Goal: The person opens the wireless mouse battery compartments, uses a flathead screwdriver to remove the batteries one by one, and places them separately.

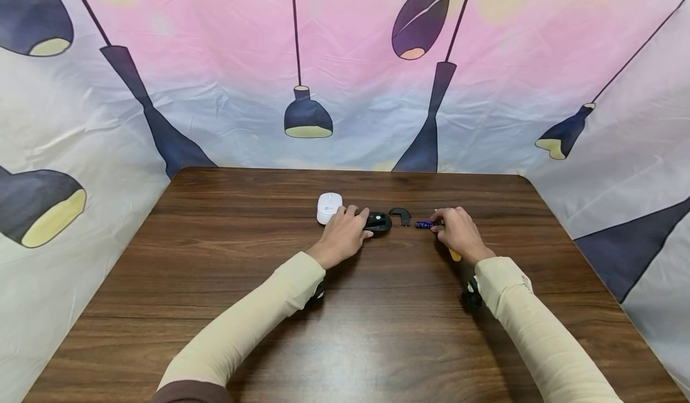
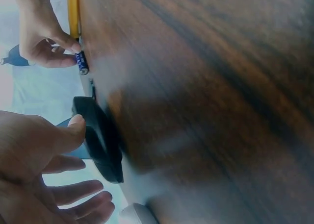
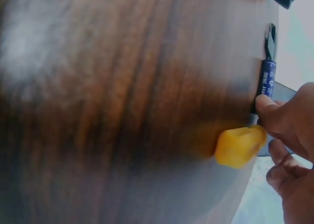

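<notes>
The slim blue cylindrical battery with pale lettering lies level at the right hand, right of the table's middle. Thumb and fingertips pinch its right end, perhaps so that the other end stays uncovered; whether it touches the wood I cannot tell. Beneath that hand is a smooth yellow handle, probably a tool's, apparently not gripped.

To the battery's left sits a small curved black plastic piece, seemingly a cover, just beside the black oval computer mouse. The mouse appears to lie underside up, its hollow exposed. The left hand holds its left end, thumb on the near side, the outer fingers spread, presumably to steady it while leaving the hollow uncovered.

Beyond the left hand's fingers is a rounded white computer mouse, apparently set aside. All this is on the dark-brown wood-grain table, before a pastel lamp-printed cloth.
</notes>
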The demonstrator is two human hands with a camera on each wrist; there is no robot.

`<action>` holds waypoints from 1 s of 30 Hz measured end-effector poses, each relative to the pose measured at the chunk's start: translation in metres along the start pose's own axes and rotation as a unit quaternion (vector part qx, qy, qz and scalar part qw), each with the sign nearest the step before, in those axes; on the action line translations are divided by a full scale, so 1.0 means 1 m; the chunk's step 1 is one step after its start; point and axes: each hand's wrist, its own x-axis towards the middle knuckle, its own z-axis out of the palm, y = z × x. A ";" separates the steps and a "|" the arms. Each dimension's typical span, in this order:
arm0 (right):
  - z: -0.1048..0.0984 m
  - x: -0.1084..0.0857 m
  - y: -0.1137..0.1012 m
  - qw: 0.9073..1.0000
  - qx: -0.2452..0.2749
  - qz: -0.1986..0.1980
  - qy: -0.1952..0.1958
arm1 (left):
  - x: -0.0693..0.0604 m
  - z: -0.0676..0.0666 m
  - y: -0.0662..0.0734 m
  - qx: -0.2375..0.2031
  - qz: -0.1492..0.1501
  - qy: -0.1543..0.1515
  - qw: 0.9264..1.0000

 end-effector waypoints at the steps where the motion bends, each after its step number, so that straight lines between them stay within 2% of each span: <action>1: -0.001 0.000 -0.001 1.000 0.000 -0.001 -0.002 | -0.001 -0.001 0.000 -0.003 0.000 0.002 1.000; 5: -0.008 0.002 -0.003 1.000 -0.001 -0.006 -0.006 | -0.008 -0.009 -0.003 -0.025 0.001 0.023 0.999; 10: -0.019 -0.001 -0.013 1.000 0.006 -0.007 -0.009 | -0.023 -0.017 -0.008 -0.085 0.004 0.045 0.995; 13: -0.024 -0.007 -0.023 1.000 0.019 -0.020 -0.001 | -0.032 -0.020 -0.012 -0.123 -0.004 0.038 0.992; 16: -0.024 -0.015 -0.035 0.998 0.043 -0.044 0.006 | -0.040 -0.023 -0.016 -0.153 -0.025 0.022 0.988; 22: -0.012 -0.025 -0.071 0.992 0.095 -0.083 -0.017 | -0.058 -0.026 -0.026 -0.218 -0.078 -0.005 0.973; 24: -0.005 -0.026 -0.085 0.989 0.108 -0.096 -0.026 | -0.062 -0.027 -0.029 -0.218 -0.089 -0.003 0.972; 30: 0.019 -0.013 -0.125 0.981 0.130 -0.145 -0.017 | -0.063 -0.031 -0.043 -0.170 -0.105 0.015 0.980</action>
